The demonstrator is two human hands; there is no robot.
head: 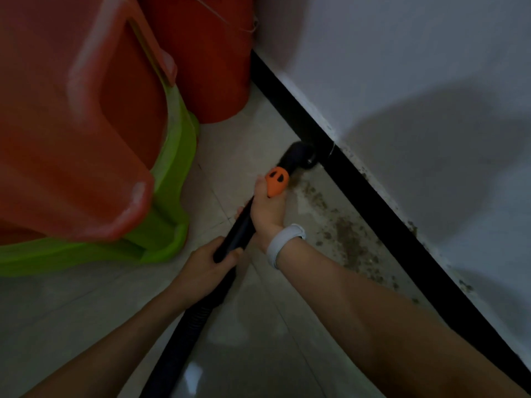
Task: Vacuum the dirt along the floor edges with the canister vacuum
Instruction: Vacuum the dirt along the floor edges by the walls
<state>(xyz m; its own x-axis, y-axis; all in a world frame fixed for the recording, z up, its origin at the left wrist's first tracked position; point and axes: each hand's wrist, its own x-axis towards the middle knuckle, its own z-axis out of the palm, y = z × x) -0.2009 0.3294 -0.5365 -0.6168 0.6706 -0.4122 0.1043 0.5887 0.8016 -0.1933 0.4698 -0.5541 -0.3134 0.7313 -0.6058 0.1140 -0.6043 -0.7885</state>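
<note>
A black vacuum hose (189,320) runs up from the bottom of the view into a rigid black tube (238,228). The tube carries an orange collar (276,180) and ends in a round black brush nozzle (301,155), which sits against the black skirting (382,208). My right hand (267,214) grips the tube just behind the collar. My left hand (207,262) holds it lower down, where the hose begins. Brown dirt (344,234) lies scattered along the floor edge, right of the nozzle.
Stacked red and green plastic stools (94,145) crowd the left side, with a red bucket (207,58) behind them in the corner. A white wall (416,96) rises above the skirting on the right. Pale floor tiles (71,326) spread across the lower left.
</note>
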